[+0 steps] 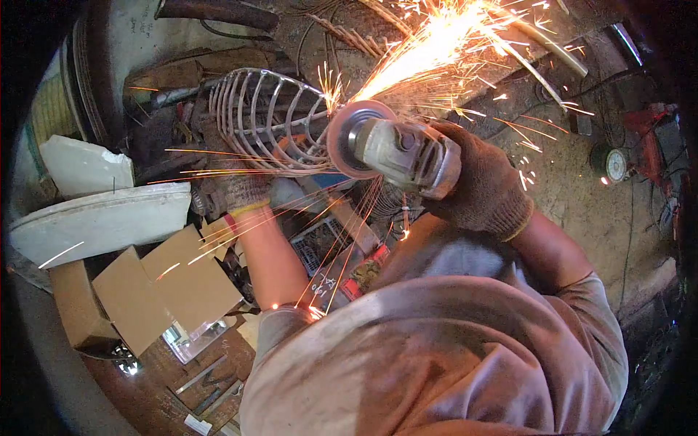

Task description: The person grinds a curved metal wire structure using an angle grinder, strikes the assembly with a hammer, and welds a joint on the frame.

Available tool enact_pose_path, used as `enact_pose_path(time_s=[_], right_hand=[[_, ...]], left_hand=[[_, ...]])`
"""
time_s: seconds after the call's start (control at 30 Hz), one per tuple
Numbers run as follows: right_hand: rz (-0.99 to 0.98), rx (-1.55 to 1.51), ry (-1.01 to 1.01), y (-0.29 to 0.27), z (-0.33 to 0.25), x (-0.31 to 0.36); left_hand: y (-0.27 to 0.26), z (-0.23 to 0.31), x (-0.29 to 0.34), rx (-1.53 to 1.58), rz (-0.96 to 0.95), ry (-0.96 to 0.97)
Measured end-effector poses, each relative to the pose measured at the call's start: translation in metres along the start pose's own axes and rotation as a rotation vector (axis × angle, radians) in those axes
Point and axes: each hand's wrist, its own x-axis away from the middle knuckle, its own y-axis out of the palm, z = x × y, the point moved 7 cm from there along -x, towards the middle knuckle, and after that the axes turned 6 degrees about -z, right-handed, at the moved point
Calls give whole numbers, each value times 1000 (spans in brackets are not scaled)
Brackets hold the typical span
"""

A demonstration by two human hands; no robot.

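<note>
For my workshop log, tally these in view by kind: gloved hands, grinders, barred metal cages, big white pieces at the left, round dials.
Gloved hands: 2 (left hand, right hand)
Grinder: 1
Barred metal cage: 1
White pieces: 2 (upper piece, lower piece)
Round dial: 1
Total: 7

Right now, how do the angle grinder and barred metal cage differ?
Build: the angle grinder has a solid head and disc; the barred metal cage is openwork.
Hands: the right hand grips the grinder; the left hand is at the cage's near side.
Both look partly grey.
</note>
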Motion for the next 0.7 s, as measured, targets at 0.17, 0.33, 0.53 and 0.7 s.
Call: enact_pose_path(time_s=[0.17,0.33,0.53,0.7], right_hand=[[129,125,-96,-3,8,4],[74,87,-81,-3,-10,-1],[141,113,-82,-4,-1,1],[39,67,26,-2,-10,-4]], left_hand=[[10,4,4,-1,-13,-22],[-23,0,-19,35,-143,11],[-17,1,-17,16,-125,32],[-20,2,-15,10,-123,30]])
